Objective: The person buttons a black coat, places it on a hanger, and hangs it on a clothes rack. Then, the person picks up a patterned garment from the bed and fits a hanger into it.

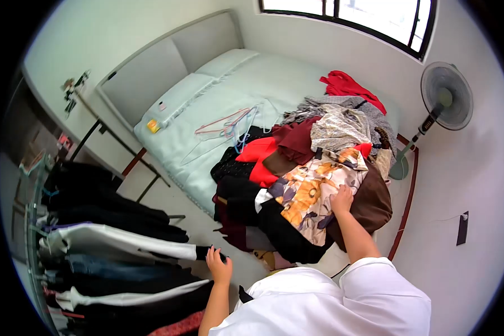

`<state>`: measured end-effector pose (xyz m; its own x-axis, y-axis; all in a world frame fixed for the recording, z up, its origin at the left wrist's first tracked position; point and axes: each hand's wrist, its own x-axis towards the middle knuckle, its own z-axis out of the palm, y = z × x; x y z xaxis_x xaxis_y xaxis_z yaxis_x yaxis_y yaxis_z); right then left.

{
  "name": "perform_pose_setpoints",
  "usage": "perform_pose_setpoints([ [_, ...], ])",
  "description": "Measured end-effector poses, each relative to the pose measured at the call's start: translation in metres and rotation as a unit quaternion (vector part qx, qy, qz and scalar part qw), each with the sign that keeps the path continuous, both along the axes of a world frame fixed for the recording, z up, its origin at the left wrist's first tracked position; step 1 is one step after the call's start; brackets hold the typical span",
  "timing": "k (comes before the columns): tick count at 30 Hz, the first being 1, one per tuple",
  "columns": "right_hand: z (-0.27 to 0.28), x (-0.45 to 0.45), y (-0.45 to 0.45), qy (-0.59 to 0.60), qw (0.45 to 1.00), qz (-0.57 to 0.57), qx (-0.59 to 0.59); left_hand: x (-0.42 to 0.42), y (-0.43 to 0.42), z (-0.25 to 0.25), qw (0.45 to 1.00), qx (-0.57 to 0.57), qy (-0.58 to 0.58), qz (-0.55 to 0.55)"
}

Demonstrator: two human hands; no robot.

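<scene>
My right hand [342,200] rests on a floral garment [311,190] with orange and grey flowers on a pale ground. Its fingers lie on the cloth, which spreads over the clothes pile. Down at the left, my left hand [219,265] is at the black cuff of a white garment [129,239] hanging from the rack; its fingers look apart. Around the floral piece lie a brown garment [369,199], a black garment [291,232], a bright red garment [257,157] and a maroon garment [297,140].
Several hangers [243,129] lie on the bed [179,145]. A clothes rack [32,246] full of dark garments stands left. Beyond the pile are a standing fan [447,95] and red cloth [350,88]. A black-legged stand [129,150] is beside the bed.
</scene>
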<state>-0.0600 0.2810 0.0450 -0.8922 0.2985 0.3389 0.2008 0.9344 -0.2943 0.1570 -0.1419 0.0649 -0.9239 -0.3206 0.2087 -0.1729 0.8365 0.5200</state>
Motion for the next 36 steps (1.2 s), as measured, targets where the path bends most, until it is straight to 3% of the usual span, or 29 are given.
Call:
perform_pose_setpoints([
  [4, 0.002, -0.034, 0.043, -0.064, 0.997, -0.041, -0.029, -0.050, 0.007, -0.028, 0.999, 0.045, -0.016, 0.017],
  [10, -0.001, -0.077, 0.052, -0.224, 0.963, -0.133, -0.074, -0.101, 0.024, -0.032, 0.985, 0.142, -0.082, 0.049],
  [11, -0.006, -0.077, 0.050, -0.181, 0.975, -0.124, -0.031, -0.103, 0.027, -0.030, 0.984, 0.148, -0.087, 0.050],
  [15, -0.051, -0.086, 0.070, -0.081, 0.986, -0.138, -0.043, -0.104, 0.022, -0.032, 0.982, 0.148, -0.105, 0.054],
  [20, -0.030, -0.074, 0.070, -0.144, 0.966, -0.167, -0.137, -0.106, 0.009, -0.055, 0.976, 0.164, -0.136, 0.050],
  [23, -0.022, -0.061, 0.052, -0.094, 0.961, -0.116, -0.235, -0.122, 0.014, -0.055, 0.968, 0.192, -0.159, 0.034],
  [26, -0.005, -0.040, 0.015, -0.146, 0.940, -0.052, -0.304, -0.146, 0.025, -0.054, 0.962, 0.204, -0.179, -0.005],
  [30, 0.022, -0.010, -0.041, -0.262, 0.934, 0.054, -0.237, -0.187, 0.043, -0.057, 0.929, 0.298, -0.201, -0.086],
  [32, 0.018, 0.004, -0.069, -0.319, 0.894, 0.161, -0.269, -0.203, 0.060, -0.042, 0.884, 0.394, -0.226, -0.110],
  [33, 0.036, 0.015, -0.086, -0.345, 0.854, 0.191, -0.339, -0.209, 0.066, -0.039, 0.863, 0.422, -0.241, -0.136],
  [34, 0.056, 0.024, -0.102, -0.426, 0.760, 0.173, -0.459, -0.214, 0.075, -0.029, 0.862, 0.423, -0.242, -0.140],
  [35, 0.041, 0.037, -0.116, -0.356, 0.802, 0.278, -0.392, -0.216, 0.085, -0.012, 0.858, 0.416, -0.244, -0.176],
  [36, 0.049, 0.045, -0.129, -0.393, 0.764, 0.298, -0.415, -0.217, 0.088, -0.003, 0.854, 0.409, -0.245, -0.210],
])
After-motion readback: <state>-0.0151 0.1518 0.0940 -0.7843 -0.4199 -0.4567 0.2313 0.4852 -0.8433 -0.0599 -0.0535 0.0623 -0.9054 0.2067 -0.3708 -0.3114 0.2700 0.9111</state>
